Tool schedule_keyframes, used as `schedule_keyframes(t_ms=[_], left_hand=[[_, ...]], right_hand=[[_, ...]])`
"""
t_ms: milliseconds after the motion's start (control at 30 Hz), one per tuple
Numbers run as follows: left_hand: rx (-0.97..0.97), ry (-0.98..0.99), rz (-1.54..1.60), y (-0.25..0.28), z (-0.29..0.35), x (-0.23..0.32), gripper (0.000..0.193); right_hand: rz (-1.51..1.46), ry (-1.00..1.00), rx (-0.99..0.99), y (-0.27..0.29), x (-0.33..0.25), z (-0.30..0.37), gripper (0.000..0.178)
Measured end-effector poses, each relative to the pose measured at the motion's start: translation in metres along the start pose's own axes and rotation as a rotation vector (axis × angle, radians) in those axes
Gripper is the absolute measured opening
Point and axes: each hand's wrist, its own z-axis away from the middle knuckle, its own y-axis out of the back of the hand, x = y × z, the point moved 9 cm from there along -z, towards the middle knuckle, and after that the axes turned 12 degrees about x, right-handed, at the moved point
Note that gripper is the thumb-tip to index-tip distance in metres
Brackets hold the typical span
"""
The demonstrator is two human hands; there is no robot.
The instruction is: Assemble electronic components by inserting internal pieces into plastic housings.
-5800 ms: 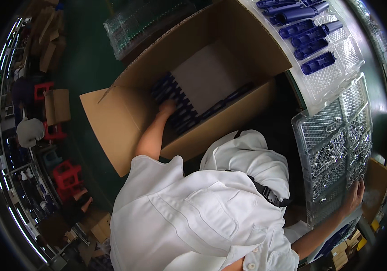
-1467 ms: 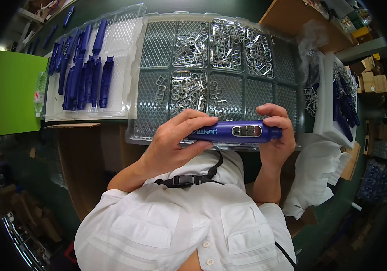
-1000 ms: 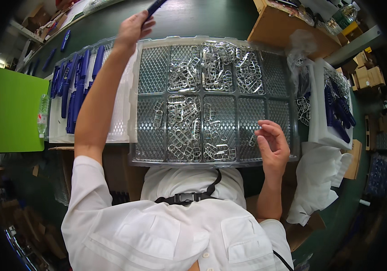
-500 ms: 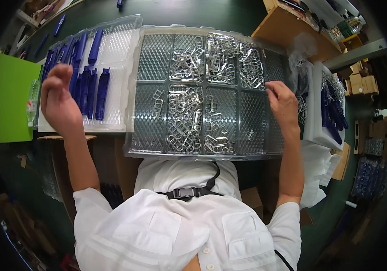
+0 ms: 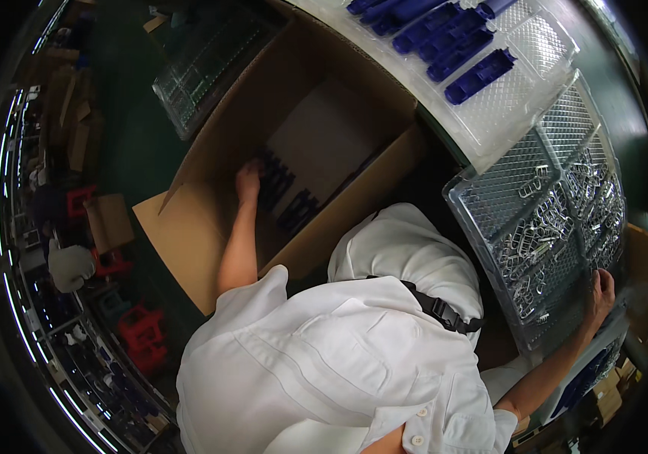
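My left hand (image 5: 248, 181) is down inside an open cardboard box (image 5: 384, 170), its fingers bent at the end of a row of dark blue plastic parts (image 5: 277, 180). Shadow and the hand itself hide whatever its fingertips grip. Over the right edge of a clear divided tray (image 5: 490, 178) is my right hand (image 5: 602, 296), its fingers curled together. Nothing can be made out between them. Small shiny metal links (image 5: 539, 227) lie in heaps in the tray's compartments.
A white tray (image 5: 517, 113) with blue plastic pieces (image 5: 480, 76) stands beyond the box. Another clear tray (image 5: 180, 91) is on the box's far left side. Red stools (image 5: 142, 333) stand on the floor at left. White foam-edged container with blue parts (image 5: 585, 378) sits at lower right.
My view has swung left and down to the cardboard box. My left hand has moved from above the white tray into the box. My right hand stays by the link tray.
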Motion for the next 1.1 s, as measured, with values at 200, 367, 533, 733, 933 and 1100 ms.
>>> schedule_keyframes(t_ms=[200,367,533,733,933,1100], left_hand=[[-0.449,-0.305,-0.758,-0.106,0.057,-0.111,0.041],[-0.578,-0.327,-0.847,-0.129,0.09,-0.148,0.051],[-0.644,-0.259,-0.915,-0.125,0.086,-0.13,0.038],[-0.67,-0.271,-0.813,-0.133,0.09,-0.11,0.064],[-0.615,-1.041,-1.059,-0.125,0.082,-0.063,0.035],[-0.432,0.518,0.608,-0.07,0.052,-0.02,0.036]], right_hand=[[-0.285,-0.265,0.169,0.023,0.017,0.049,0.026],[-0.55,-0.356,0.25,0.038,-0.039,0.076,0.029],[-0.639,-0.376,0.268,0.05,-0.086,0.098,0.034],[-0.84,-0.461,0.24,0.04,-0.027,0.119,0.031],[-1.071,-0.516,0.139,0.026,-0.093,0.135,0.03],[-1.094,-0.538,0.152,0.02,-0.135,0.14,0.018]])
